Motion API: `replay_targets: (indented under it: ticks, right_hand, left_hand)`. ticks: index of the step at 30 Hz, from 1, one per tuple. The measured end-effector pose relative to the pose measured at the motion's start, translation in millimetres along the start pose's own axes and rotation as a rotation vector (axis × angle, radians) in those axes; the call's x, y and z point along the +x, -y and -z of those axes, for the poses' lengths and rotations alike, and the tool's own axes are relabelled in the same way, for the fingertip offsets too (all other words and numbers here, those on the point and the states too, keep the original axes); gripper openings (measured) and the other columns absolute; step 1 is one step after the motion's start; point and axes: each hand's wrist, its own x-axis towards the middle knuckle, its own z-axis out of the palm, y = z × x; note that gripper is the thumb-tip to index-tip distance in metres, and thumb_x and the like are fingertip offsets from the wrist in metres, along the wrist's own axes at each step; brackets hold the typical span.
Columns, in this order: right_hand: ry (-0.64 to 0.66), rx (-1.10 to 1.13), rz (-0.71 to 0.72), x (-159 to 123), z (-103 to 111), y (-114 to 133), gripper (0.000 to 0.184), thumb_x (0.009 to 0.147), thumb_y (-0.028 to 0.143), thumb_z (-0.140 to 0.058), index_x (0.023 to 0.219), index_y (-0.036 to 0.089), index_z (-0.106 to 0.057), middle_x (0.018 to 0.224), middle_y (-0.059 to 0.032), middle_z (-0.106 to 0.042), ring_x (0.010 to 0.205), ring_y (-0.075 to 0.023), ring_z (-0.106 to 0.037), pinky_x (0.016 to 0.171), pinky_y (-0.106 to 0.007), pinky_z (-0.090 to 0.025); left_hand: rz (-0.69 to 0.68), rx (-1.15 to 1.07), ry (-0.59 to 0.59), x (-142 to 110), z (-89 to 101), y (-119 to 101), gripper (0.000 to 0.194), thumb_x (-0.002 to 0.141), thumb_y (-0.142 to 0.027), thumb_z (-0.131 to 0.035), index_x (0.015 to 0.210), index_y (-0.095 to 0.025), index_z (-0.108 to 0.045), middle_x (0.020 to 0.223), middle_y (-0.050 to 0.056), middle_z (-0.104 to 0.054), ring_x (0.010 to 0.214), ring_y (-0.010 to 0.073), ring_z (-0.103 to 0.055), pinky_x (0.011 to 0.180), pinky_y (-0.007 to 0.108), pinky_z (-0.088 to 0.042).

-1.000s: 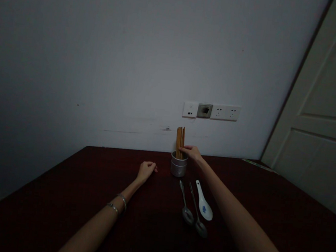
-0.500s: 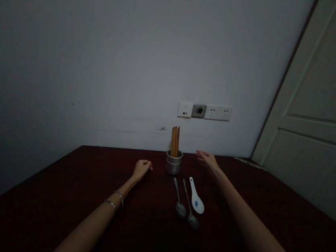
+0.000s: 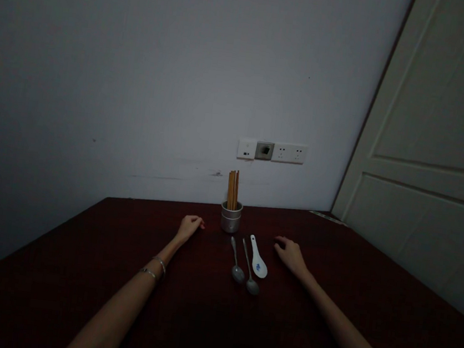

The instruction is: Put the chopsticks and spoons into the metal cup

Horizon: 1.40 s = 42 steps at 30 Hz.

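My left hand (image 3: 190,227) rests on the dark red table, its fingers loosely curled, left of a metal cup (image 3: 230,222). Nothing shows in that hand. Several wooden chopsticks (image 3: 233,191) stand upright in the cup. My right hand (image 3: 290,254) lies on the table with fingers stretched out, holding nothing. Just left of it is a white soup spoon (image 3: 258,262) with a blue pattern in its bowl. Beside that lie a slim long-handled metal spoon (image 3: 251,283) and another metal spoon (image 3: 237,273), bowls towards me. Neither hand touches the spoons.
The table (image 3: 80,257) meets a pale wall (image 3: 163,77) at its back edge. Switch and socket plates (image 3: 288,153) sit low on the wall. A panelled door (image 3: 437,136) stands at the right. A thin strip (image 3: 327,217) lies at the table's back right edge.
My right hand has come down and nearer to me, from beside the cup to the table right of the soup spoon. My left hand stays put. The view has shifted slightly right.
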Motion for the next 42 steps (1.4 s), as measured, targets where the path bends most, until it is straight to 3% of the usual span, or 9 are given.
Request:
replay_targets:
  ticks: [4,9,13,17,20,22,28,35,42]
  right_hand:
    - [0.013,-0.071,0.046,-2,-7,-3,0.038,0.076,0.022,-0.047,0.108,0.011,-0.065,0.119,-0.0138,-0.059,0.115,-0.0231,-0.051,0.099,-0.033,-0.036]
    - [0.001,-0.092,0.036,0,-8,-5,0.037,0.077,0.022,-0.046,0.106,0.011,-0.066,0.118,-0.0132,-0.06,0.114,-0.0227,-0.052,0.099,-0.032,-0.036]
    - [-0.003,-0.122,0.048,1,-8,-4,0.036,0.078,0.023,-0.045,0.104,0.01,-0.066,0.116,-0.0136,-0.061,0.112,-0.0225,-0.054,0.098,-0.031,-0.037]
    - [-0.001,-0.161,0.058,-1,-7,-2,0.036,0.078,0.023,-0.044,0.104,0.012,-0.067,0.116,-0.012,-0.061,0.112,-0.0213,-0.054,0.098,-0.029,-0.037]
    - [0.0,-0.182,0.064,-3,-5,1,0.036,0.079,0.023,-0.043,0.105,0.012,-0.066,0.117,-0.012,-0.061,0.111,-0.0212,-0.054,0.098,-0.029,-0.036]
    - [0.004,-0.189,0.069,-4,-4,3,0.037,0.079,0.023,-0.043,0.106,0.012,-0.066,0.117,-0.0124,-0.061,0.111,-0.0214,-0.054,0.098,-0.029,-0.036]
    - [0.013,-0.169,0.071,-3,-4,2,0.037,0.078,0.022,-0.044,0.106,0.012,-0.066,0.117,-0.0127,-0.06,0.112,-0.0229,-0.053,0.098,-0.031,-0.035]
    - [0.015,-0.17,0.081,-5,-2,4,0.037,0.079,0.022,-0.044,0.106,0.01,-0.066,0.117,-0.0142,-0.06,0.111,-0.0231,-0.053,0.098,-0.032,-0.035]
    - [0.015,-0.177,0.087,-4,-2,3,0.037,0.079,0.023,-0.044,0.106,0.011,-0.066,0.116,-0.0134,-0.061,0.111,-0.0224,-0.053,0.097,-0.032,-0.035]
  left_hand:
    - [-0.006,-0.047,0.002,-1,1.6,-1,0.031,0.068,-0.035,-0.042,0.063,-0.014,-0.064,0.058,0.005,-0.067,0.066,0.0188,-0.063,0.07,0.028,-0.045]
    - [0.035,-0.109,-0.037,-4,5.7,-7,0.032,0.069,-0.038,-0.043,0.065,-0.013,-0.063,0.054,0.004,-0.063,0.053,0.0155,-0.057,0.054,0.024,-0.041]
    - [-0.097,0.023,0.018,-12,13.1,-29,0.033,0.073,-0.038,-0.045,0.056,-0.015,-0.061,0.044,0.0,-0.053,0.045,0.0121,-0.048,0.048,0.022,-0.035]
    - [-0.253,0.125,0.247,-27,15.0,-64,0.03,0.072,-0.036,-0.051,0.058,-0.014,-0.064,0.055,0.001,-0.059,0.054,0.0125,-0.051,0.054,0.022,-0.036]
    - [-0.288,0.204,0.511,-41,6.9,-86,0.023,0.07,-0.031,-0.056,0.078,-0.015,-0.07,0.065,0.002,-0.063,0.059,0.0134,-0.053,0.056,0.022,-0.037]
    - [-0.346,0.267,0.599,-51,-1.9,-95,0.029,0.068,-0.027,-0.058,0.094,-0.02,-0.069,0.074,0.002,-0.066,0.063,0.0146,-0.056,0.058,0.023,-0.039]
    - [-0.623,0.484,0.631,-74,-26.2,-102,0.039,0.073,-0.017,-0.056,0.108,-0.031,-0.062,0.109,0.003,-0.059,0.093,0.0196,-0.059,0.073,0.026,-0.043]
    - [-0.743,0.783,0.668,-78,-32.5,-111,0.028,0.08,-0.02,-0.054,0.105,-0.028,-0.062,0.104,0.002,-0.056,0.082,0.0147,-0.06,0.067,0.024,-0.044]
    - [-0.811,0.83,0.659,-80,-32.4,-115,0.028,0.079,-0.018,-0.056,0.104,-0.029,-0.063,0.102,0.002,-0.056,0.078,0.0133,-0.06,0.061,0.021,-0.042]
